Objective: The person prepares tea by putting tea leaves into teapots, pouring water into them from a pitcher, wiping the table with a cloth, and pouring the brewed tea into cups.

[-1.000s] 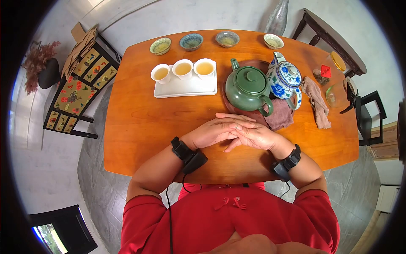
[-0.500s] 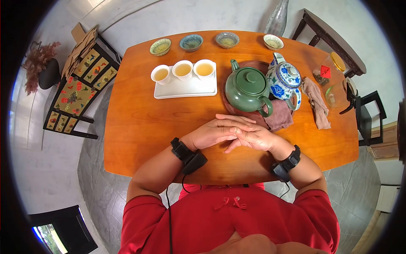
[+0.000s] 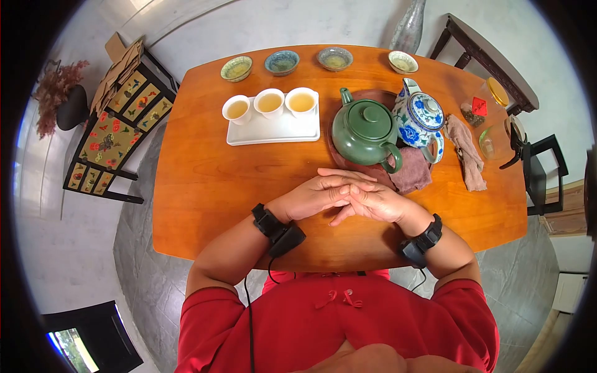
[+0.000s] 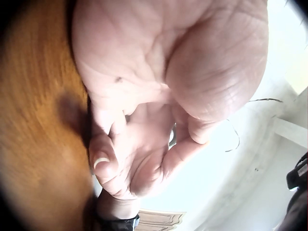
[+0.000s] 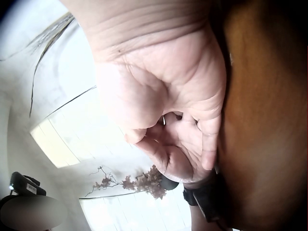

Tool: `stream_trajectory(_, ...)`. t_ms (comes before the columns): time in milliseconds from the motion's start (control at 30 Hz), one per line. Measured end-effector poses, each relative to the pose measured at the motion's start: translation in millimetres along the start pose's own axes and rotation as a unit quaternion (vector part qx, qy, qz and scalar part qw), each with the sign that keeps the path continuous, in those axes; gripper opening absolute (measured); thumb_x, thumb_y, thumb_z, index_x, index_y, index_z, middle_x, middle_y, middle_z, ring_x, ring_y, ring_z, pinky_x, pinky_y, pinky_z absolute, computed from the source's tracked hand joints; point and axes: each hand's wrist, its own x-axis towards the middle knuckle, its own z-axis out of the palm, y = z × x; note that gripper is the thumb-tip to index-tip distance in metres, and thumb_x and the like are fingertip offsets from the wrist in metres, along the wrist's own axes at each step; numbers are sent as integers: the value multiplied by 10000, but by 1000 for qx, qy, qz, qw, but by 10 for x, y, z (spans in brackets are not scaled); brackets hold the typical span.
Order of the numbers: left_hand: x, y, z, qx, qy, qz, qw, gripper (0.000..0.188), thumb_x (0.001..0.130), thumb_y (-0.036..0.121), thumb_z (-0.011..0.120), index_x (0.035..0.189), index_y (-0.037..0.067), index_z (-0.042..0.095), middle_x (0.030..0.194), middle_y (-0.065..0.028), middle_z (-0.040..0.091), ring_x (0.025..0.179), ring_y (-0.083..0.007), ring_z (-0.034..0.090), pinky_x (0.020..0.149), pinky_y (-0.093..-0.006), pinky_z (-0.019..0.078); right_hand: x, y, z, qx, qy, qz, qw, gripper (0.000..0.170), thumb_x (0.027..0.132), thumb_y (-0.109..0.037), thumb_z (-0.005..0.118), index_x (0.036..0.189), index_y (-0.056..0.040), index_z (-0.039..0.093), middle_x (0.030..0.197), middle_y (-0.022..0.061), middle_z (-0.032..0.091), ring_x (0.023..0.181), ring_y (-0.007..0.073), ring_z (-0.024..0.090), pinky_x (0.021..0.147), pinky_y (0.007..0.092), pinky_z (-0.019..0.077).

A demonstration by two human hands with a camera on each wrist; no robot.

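My left hand (image 3: 306, 198) and right hand (image 3: 378, 202) meet over the front middle of the table, fingers laid across each other and thumbs close together. Neither holds an object. Both wrist views look into the cupped palms, with the other hand's fingers overlapping beyond. Nearest to the hands is a green teapot (image 3: 360, 140), on a round brown tray (image 3: 334, 149) with a folded brown cloth (image 3: 411, 171). Beside it stands a blue-and-white floral teapot (image 3: 410, 118). To the left, three white cups of pale tea, one of them this cup (image 3: 270, 102), stand at a white tray (image 3: 273, 132).
Several small bowls line the far edge, among them a blue bowl (image 3: 281, 62). A crumpled cloth (image 3: 465, 152) lies right of the teapots. Glass containers, one a jar with a yellow lid (image 3: 497, 91), stand at the right edge. A painted cabinet (image 3: 115, 133) is left of the table.
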Motion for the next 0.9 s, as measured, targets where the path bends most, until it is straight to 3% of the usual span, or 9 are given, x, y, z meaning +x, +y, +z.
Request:
stream_trajectory(67, -10, 32, 0, 4, -13, -17, 1000, 397, 1054, 230, 378, 1341, -24, 480, 1435, -145, 402, 1323, -277, 435, 1078, -400, 411, -1, -1, -3, 1, -3, -2, 1000, 693, 987, -448, 492, 1510, -73, 235, 1450, 98, 376, 1262, 278, 478, 946, 464, 510)
stream_trajectory(200, 1, -9, -54, 63, -13, -12, 998, 394, 1054, 223, 377, 1341, -28, 477, 1429, -146, 409, 1323, -278, 432, 1079, -403, 411, -1, -1, -9, -1, -8, -9, 1000, 692, 986, -441, 498, 1510, -73, 235, 1454, 99, 372, 1262, 276, 479, 948, 467, 508)
stream_trajectory(267, -3, -25, -56, 46, -1, -10, 999, 379, 1054, 212, 376, 1326, -21, 499, 1430, -150, 403, 1324, -280, 432, 1078, -402, 411, 1, 6, -5, 22, 3, -3, 1000, 799, 959, -428, 550, 1520, -25, 149, 1470, 133, 373, 1231, 301, 517, 936, 499, 502)
stream_trajectory(500, 3, -36, -78, 67, -24, 7, 997, 378, 1046, 191, 389, 1339, -32, 475, 1459, -164, 366, 1354, -287, 393, 1100, -424, 380, 1, 7, -8, 23, -2, -5, 1000, 777, 968, -402, 545, 1522, -29, 147, 1459, 134, 385, 1233, 303, 517, 942, 496, 498)
stream_trajectory(567, 2, -84, -80, -29, -14, -9, 999, 380, 1041, 181, 397, 1334, -46, 479, 1468, -168, 356, 1363, -294, 381, 1126, -443, 336, -2, 13, -13, 30, -2, -1, 1000, 777, 967, -400, 548, 1523, -33, 147, 1450, 134, 393, 1240, 308, 513, 945, 494, 497)
stream_trajectory(667, -6, -86, -73, -62, -20, 3, 998, 375, 1038, 173, 396, 1322, -51, 495, 1479, -170, 339, 1364, -298, 378, 1140, -454, 308, -3, 4, 1, 28, 1, 4, 1000, 782, 963, -403, 555, 1524, -40, 150, 1440, 136, 398, 1248, 315, 507, 946, 493, 497)
stream_trajectory(900, 1, -134, -132, -18, -40, 19, 999, 380, 1033, 178, 408, 1339, -32, 489, 1476, -176, 335, 1375, -296, 361, 1135, -460, 313, -5, -26, 34, 11, 12, -2, 1000, 792, 956, -418, 561, 1524, -44, 156, 1435, 141, 398, 1251, 320, 503, 940, 496, 502)
